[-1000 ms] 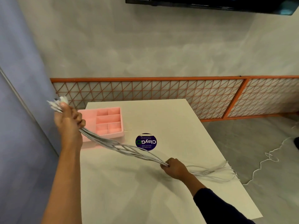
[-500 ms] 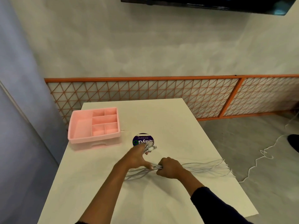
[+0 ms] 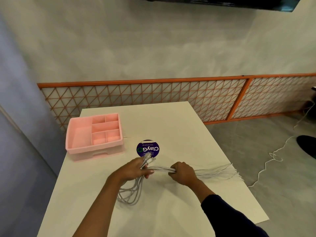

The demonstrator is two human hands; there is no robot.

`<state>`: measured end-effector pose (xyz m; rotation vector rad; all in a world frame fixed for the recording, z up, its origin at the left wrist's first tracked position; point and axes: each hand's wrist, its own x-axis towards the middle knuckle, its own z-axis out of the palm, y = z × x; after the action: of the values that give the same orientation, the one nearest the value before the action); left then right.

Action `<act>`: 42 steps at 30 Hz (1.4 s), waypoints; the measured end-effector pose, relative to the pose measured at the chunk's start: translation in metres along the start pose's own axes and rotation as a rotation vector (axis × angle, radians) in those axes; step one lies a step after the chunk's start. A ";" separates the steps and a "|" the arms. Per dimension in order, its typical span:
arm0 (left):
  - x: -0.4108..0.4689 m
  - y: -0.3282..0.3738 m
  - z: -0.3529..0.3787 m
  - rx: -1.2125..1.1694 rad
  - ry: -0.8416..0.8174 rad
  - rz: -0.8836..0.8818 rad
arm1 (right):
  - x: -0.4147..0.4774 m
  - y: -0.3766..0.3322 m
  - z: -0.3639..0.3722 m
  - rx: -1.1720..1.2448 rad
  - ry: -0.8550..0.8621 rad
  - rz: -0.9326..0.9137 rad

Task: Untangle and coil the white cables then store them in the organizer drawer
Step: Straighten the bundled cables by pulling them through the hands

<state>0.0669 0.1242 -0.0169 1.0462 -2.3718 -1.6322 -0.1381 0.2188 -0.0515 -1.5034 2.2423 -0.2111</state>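
A bundle of white cables lies across the middle of the white table. My left hand grips the bundle near its plug ends, which stick up past my fingers. A loop of the cables hangs below that hand onto the table. My right hand grips the same bundle a little to the right, and the loose ends fan out toward the table's right edge. The pink organizer drawer stands at the table's far left, its top tray split into several compartments.
A round purple sticker sits on the table between the organizer and my hands. An orange lattice fence runs behind the table. Another white cable trails on the grey floor at the right, near a dark shoe.
My left hand came down from high at the left to the table beside my right hand, folding the cables into a loop. My right hand stayed in place.
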 end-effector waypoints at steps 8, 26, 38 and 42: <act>-0.028 0.004 -0.028 -0.023 -0.033 -0.050 | 0.002 0.046 0.004 -0.020 0.177 0.114; -0.061 -0.037 -0.063 -0.042 0.162 -0.154 | 0.001 0.070 0.004 -0.137 0.151 0.309; -0.047 -0.023 -0.065 -0.064 0.199 -0.120 | -0.014 0.134 -0.011 -0.149 0.251 0.539; -0.045 -0.024 -0.062 -0.052 0.198 -0.140 | -0.013 0.136 -0.009 -0.177 0.243 0.537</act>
<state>0.1395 0.0957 0.0028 1.3230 -2.1633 -1.5419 -0.2528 0.2843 -0.0882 -0.9343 2.8288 -0.0303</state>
